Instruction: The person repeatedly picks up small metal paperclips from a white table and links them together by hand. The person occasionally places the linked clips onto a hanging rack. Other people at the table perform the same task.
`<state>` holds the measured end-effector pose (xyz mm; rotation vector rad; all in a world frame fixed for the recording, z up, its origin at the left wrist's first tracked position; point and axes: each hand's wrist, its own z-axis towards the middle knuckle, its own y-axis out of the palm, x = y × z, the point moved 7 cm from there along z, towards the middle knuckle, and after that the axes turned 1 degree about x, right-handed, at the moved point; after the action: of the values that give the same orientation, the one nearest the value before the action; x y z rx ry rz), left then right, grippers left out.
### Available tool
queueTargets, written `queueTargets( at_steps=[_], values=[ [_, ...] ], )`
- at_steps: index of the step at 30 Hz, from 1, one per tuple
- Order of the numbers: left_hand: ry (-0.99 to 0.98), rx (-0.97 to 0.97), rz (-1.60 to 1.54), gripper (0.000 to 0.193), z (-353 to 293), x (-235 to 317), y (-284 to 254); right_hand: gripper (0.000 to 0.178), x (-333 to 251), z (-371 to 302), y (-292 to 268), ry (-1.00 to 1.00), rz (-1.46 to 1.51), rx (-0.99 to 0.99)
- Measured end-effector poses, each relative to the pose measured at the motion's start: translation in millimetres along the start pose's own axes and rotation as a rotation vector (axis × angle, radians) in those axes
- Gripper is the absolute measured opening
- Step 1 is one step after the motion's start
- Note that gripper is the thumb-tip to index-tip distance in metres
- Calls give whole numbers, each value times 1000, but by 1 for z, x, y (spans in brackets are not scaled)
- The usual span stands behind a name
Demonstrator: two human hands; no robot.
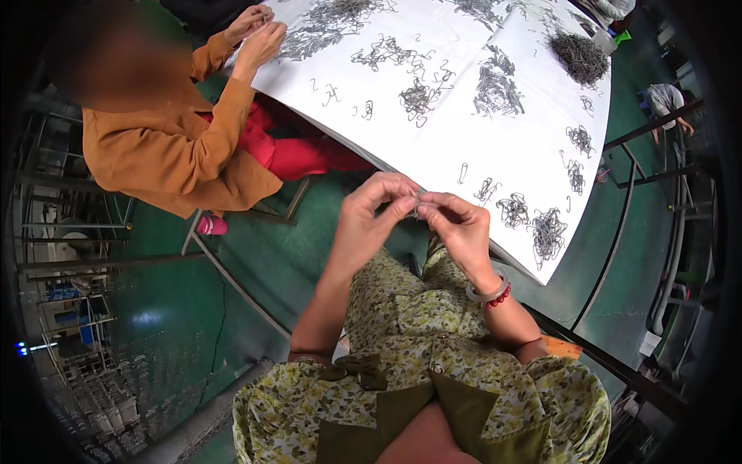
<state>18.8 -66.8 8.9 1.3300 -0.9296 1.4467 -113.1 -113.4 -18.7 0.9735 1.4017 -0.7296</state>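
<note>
Near the front edge of the white table, my left hand (377, 215) and my right hand (462, 224) meet at the fingertips. Both pinch a small bent metal wire piece (418, 203), mostly covered by the fingers. Its exact shape is too small to make out. On the table right beyond my hands lie a single wire clip (463, 172) and a small group of bent wire pieces (486, 189). Larger tangled heaps, a wire heap (513, 209) and another wire heap (548, 234), lie to the right of my right hand.
Across the white table (433, 151) lie more groups, including straighter metal pieces (497, 83) and a big dark wire pile (581, 59). At the left, a co-worker in a brown jacket (166, 158) handles small pieces. A pink cup (212, 225) stands low at the left.
</note>
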Motion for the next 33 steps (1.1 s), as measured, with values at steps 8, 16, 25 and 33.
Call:
queueTargets(
  at_steps=[8, 16, 25, 33],
  values=[
    [229, 249, 398, 11, -17, 11, 3, 16, -9, -1, 2, -120, -22, 109],
    [271, 260, 201, 6, -10, -5, 10, 19, -17, 4, 3, -402, -199, 28],
    [263, 167, 282, 12, -4, -2, -5, 17, 1, 127, -18, -602, -988, -195],
    [197, 258, 334, 7, -24, -13, -21, 15, 62, 158, 15, -746, -1412, -104]
  ],
)
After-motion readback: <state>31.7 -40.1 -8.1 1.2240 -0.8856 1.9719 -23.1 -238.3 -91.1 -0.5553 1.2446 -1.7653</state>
